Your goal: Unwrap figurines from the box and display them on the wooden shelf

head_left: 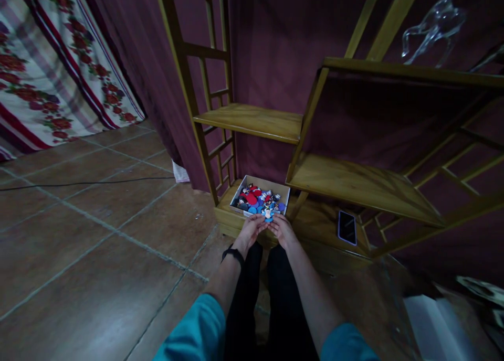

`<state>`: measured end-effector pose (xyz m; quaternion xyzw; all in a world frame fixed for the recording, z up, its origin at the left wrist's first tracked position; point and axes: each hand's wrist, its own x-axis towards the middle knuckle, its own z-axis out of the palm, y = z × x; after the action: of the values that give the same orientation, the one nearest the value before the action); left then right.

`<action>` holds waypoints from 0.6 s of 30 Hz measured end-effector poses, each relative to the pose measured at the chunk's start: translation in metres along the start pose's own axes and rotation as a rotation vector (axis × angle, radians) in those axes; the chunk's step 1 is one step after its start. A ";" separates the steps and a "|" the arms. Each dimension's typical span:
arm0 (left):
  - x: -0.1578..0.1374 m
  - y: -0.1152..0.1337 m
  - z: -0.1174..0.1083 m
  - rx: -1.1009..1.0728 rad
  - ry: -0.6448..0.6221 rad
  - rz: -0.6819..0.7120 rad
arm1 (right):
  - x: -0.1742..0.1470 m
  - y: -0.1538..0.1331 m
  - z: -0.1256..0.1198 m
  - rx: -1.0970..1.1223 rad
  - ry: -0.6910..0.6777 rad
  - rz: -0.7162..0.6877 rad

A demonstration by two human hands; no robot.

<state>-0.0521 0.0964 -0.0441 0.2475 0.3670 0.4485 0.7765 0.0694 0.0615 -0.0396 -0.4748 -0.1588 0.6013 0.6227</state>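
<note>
Grip of left hand (pixel 252 228) and right hand (pixel 284 229): small blue piece (pixel 268 214) pinched between them.
At the grip's far end the piece is held; just beyond, colourful figures (pixel 252 198) are contained in an open box (pixel 268 184) set on a wooden shelf (pixel 226 200).

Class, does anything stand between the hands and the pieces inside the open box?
Only the near rim of the box, partly hidden, and the small blue piece held between the left hand and right hand. Nothing else visible blocks the pieces.
</note>
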 end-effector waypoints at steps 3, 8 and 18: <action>0.000 0.000 -0.001 -0.004 -0.023 0.010 | 0.001 0.000 -0.001 -0.002 -0.004 -0.003; -0.001 -0.002 -0.001 0.002 -0.052 0.035 | 0.001 0.000 -0.001 -0.012 -0.025 0.007; -0.001 -0.005 0.000 0.019 -0.053 0.112 | 0.000 0.001 0.001 -0.048 -0.059 0.007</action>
<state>-0.0503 0.0929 -0.0472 0.2870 0.3358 0.4811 0.7572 0.0674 0.0616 -0.0399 -0.4724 -0.1898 0.6133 0.6039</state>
